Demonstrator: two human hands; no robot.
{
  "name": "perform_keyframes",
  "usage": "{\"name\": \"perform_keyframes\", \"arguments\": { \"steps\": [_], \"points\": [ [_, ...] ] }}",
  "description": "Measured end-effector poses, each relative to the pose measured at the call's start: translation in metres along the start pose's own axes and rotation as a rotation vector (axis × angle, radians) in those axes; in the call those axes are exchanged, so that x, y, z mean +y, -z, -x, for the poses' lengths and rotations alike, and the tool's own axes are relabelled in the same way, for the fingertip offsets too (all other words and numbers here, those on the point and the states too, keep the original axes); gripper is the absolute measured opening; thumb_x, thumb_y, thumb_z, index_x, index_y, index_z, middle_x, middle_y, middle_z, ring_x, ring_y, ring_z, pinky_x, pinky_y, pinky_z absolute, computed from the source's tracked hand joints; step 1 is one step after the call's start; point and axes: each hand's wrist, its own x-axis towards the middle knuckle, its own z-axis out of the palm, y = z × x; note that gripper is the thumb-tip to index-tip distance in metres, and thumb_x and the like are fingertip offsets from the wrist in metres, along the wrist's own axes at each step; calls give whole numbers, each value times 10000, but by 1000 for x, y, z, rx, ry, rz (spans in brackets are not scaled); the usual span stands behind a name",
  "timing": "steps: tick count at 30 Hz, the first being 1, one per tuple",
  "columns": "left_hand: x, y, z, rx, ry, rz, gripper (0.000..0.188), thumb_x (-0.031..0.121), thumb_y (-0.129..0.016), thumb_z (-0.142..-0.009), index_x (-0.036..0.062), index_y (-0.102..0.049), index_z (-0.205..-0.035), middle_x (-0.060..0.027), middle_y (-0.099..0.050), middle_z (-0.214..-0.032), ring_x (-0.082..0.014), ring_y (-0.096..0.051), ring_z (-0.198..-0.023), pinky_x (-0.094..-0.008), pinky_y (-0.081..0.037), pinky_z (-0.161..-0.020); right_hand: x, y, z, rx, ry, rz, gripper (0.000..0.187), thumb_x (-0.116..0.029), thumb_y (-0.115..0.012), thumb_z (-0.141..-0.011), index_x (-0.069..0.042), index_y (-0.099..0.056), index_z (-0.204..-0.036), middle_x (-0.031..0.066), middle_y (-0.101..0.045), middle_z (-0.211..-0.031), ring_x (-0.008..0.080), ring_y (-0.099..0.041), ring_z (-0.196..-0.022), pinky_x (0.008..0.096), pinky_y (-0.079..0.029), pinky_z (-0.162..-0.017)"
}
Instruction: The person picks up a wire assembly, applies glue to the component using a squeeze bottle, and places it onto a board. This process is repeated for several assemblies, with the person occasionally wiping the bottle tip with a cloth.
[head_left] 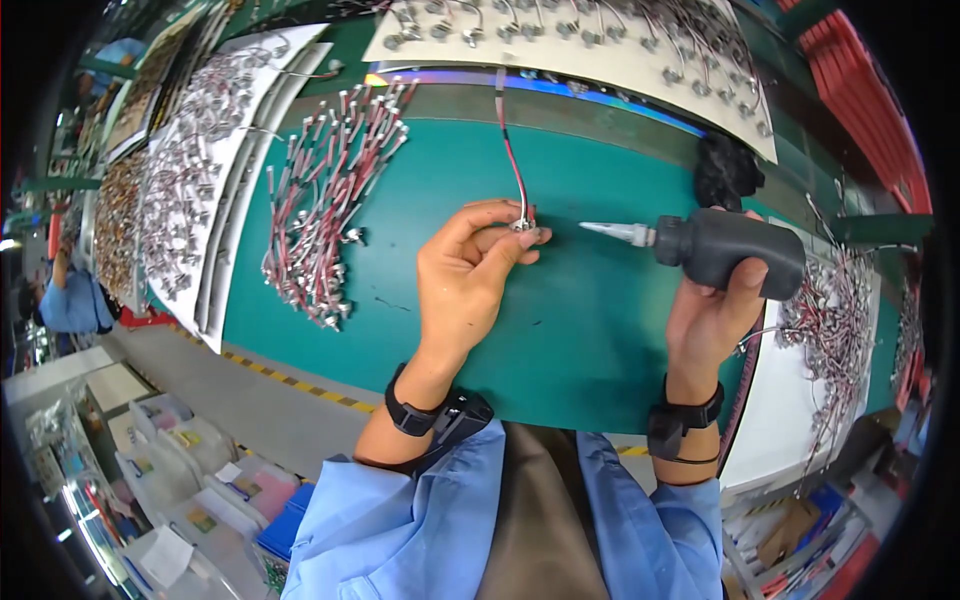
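Note:
Above the green mat (590, 330), my left hand (470, 265) pinches a small round metal part with a red and white wire lead (513, 160); the wire runs up and away from my fingertips. My right hand (712, 310) is wrapped round a black squeeze bottle (745, 250) lying on its side in the air. Its pale tapered nozzle (615, 232) points left toward the metal part, with a gap between them. On the mat to the left lies a pile of similar wired parts (330, 200), their metal ends mostly toward me.
White boards with many wired parts stand at the left (190, 180) and far side (570, 40). A white board at right (800, 400) carries a tangled heap of wired parts (835, 320). A black crumpled bundle (727, 170) lies behind the bottle. Plastic bins (205, 440) stand lower left.

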Motion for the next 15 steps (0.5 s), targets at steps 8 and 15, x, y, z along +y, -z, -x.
{"name": "perform_keyframes", "arguments": {
  "steps": [8, 15],
  "points": [
    [-7, -3, 0, -45, -62, -128, 141, -118, -528, -757, -83, -548, -892, -108, -512, -921, -177, -611, -761, -238, -528, -656, 2, 6, 13, -136, 102, 238, 684, -454, -620, -735, 0, -370, -1181, 120, -439, -1108, 257, -492, -1012, 359, -424, -870],
    [-7, -3, 0, -55, -65, -158, 166, -148, -541, -729, -88, -557, -883, -105, -508, -911, -161, -604, -743, -223, -526, -653, 7, 4, 16, -121, 151, 260, 703, -450, -645, -710, -11, -369, -1185, 111, -429, -1130, 252, -496, -1010, 365, -442, -859]
  ]
}}
